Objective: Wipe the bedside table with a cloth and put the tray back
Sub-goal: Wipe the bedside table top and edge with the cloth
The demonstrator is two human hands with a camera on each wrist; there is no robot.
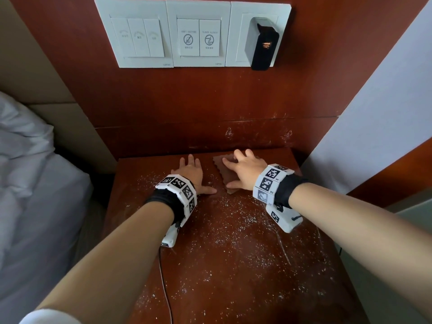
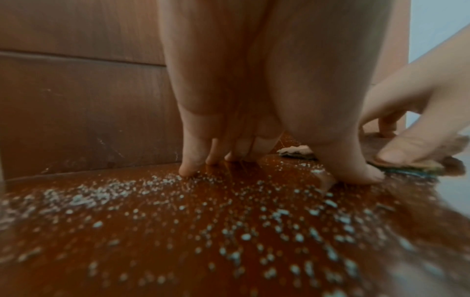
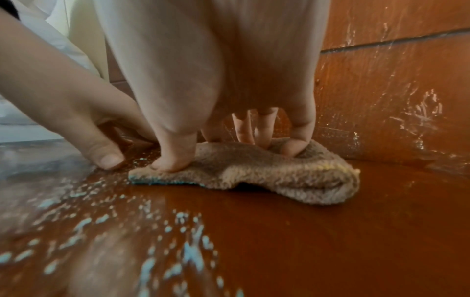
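A folded brown cloth (image 1: 222, 170) (image 3: 267, 170) lies at the back of the red-brown bedside table (image 1: 233, 253), near the wall panel. My right hand (image 1: 243, 170) (image 3: 229, 140) presses down on the cloth with spread fingers and thumb. Just left of it, my left hand (image 1: 190, 171) (image 2: 254, 156) rests on the bare tabletop, fingers straight, thumb (image 2: 356, 172) touching the wood beside the cloth (image 2: 417, 166). White crumbs (image 1: 222, 230) (image 2: 178, 211) are scattered over most of the tabletop. No tray is in view.
A bed with white bedding (image 1: 35, 183) stands to the left of the table. Wall switches (image 1: 163, 36) and a dark plugged-in device (image 1: 261, 43) sit on the wood panel above. A thin black cable (image 1: 166, 291) hangs at the table's front left. A white wall (image 1: 385, 101) closes the right side.
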